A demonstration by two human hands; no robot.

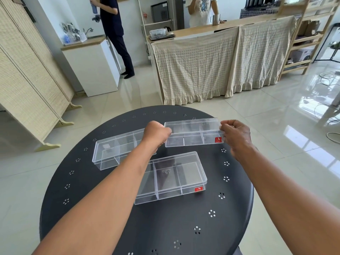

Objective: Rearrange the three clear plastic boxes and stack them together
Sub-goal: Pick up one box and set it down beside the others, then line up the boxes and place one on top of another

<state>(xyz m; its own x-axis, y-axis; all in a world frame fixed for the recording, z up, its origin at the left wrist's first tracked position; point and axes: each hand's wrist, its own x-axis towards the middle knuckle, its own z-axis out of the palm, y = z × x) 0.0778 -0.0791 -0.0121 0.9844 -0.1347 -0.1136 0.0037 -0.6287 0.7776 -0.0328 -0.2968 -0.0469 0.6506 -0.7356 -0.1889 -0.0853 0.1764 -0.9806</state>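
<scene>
Three clear plastic divided boxes are over a round black table [103,183]. The far box [194,132], with a red label at its right corner, is held at both short ends: my left hand [156,136] grips its left end and my right hand [236,138] its right end. It seems lifted slightly off the table. A second box [112,150] lies at the left, partly behind my left wrist. The near box [174,177], also with a red label, lies in the middle, its left end hidden by my left forearm.
The table has small hole patterns around its rim. Beyond it are a counter draped in beige cloth [211,67], a white cabinet [92,65], a folding screen [27,80] at the left, wooden shelves at the right, and two people standing at the back.
</scene>
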